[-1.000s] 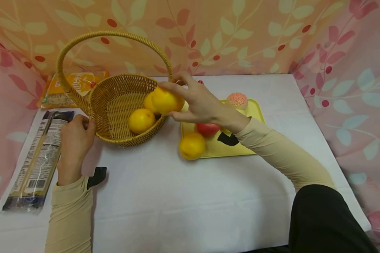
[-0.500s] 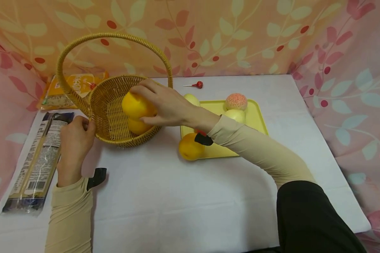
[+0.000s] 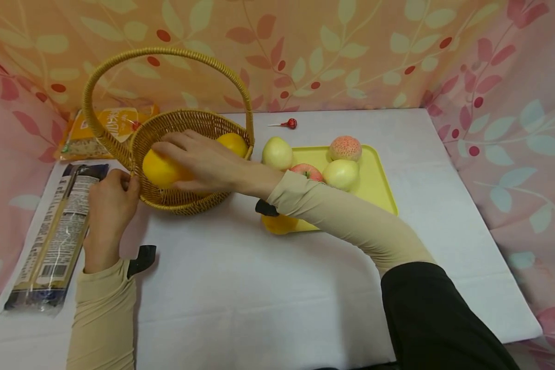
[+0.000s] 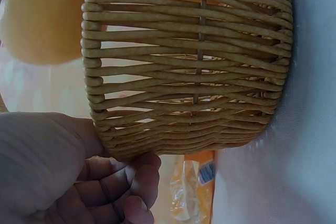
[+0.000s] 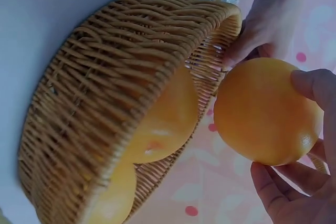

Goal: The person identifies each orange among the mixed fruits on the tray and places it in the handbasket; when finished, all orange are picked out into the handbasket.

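The right hand (image 3: 205, 162) holds an orange (image 3: 162, 169) over the left part of the wicker basket (image 3: 189, 206). In the right wrist view, thumb and fingers grip that orange (image 5: 268, 111) just above the rim, with two other oranges inside the basket (image 5: 94, 87). One of those (image 3: 233, 144) shows at the basket's right side in the head view; the other is mostly hidden by the hand. The left hand (image 3: 112, 216) pinches the basket's left rim; in the left wrist view its thumb and fingers (image 4: 144, 179) are at the woven edge.
A yellow tray (image 3: 374, 190) to the right bears a red apple (image 3: 307, 171), pale round fruits (image 3: 341, 174) and a pink speckled ball (image 3: 346, 148). Another orange (image 3: 279, 224) is at its corner. A lollipop (image 3: 290, 123) lies behind. Noodle packs (image 3: 57, 231) and an orange bag (image 3: 85, 136) lie left.
The right hand has carried the orange leftward from the basket's right rim to above its left part. The left hand has stayed at the rim.
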The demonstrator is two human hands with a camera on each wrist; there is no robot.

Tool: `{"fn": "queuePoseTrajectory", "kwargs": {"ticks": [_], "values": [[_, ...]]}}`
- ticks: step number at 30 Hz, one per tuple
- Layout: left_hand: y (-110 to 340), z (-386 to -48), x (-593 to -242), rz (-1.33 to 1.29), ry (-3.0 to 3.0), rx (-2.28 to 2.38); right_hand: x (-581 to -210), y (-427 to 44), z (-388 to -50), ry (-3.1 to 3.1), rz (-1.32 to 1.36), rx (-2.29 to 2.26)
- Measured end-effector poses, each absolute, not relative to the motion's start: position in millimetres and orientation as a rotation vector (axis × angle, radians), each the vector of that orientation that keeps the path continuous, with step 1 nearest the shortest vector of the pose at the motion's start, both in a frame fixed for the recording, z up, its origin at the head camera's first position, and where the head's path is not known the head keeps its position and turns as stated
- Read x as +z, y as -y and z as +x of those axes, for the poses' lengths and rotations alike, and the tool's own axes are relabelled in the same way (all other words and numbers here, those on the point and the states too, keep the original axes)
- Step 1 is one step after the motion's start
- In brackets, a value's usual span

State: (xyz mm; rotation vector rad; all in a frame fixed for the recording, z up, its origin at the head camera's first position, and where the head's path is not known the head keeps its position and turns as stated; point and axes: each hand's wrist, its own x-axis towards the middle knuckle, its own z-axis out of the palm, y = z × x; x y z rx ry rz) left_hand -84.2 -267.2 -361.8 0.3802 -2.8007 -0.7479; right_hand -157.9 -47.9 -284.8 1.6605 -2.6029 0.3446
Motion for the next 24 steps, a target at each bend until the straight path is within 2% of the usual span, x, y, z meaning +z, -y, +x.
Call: {"fn": "queuePoseTrajectory", "kwargs": {"ticks": [24], "values": [[267, -83, -362, 0.322, 2.754, -0.706, -308, 82, -157, 2.594, 1.83, 0.056]]}}
